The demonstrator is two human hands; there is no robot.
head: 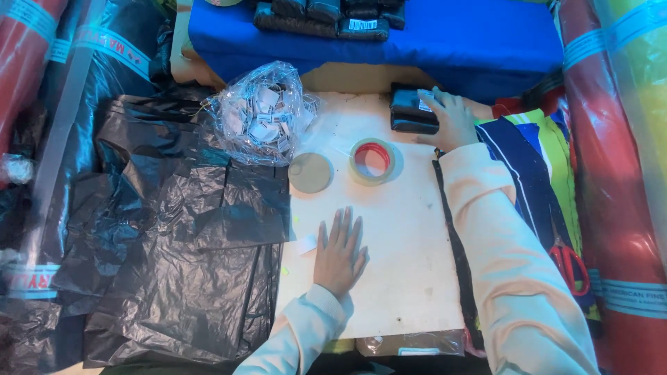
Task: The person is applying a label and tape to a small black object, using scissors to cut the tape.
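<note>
My left hand (pixel 340 253) lies flat, fingers spread, on the pale board (pixel 403 229), beside a small white label (pixel 306 244) at its thumb side. My right hand (pixel 451 119) reaches to the board's far right corner and rests on top of a black wrapped packet (pixel 411 111) with a white sticker. A roll of tape with a red core (pixel 372 160) and a flat round beige disc (pixel 310 172) sit on the board between the two hands.
A clear plastic bag of small white labels (pixel 264 114) sits at the board's far left. Black plastic bags (pixel 174 243) cover the left side. More black packets (pixel 326 17) lie on a blue cloth (pixel 451 42) at the back. Red-handled scissors (pixel 570 267) lie on the right.
</note>
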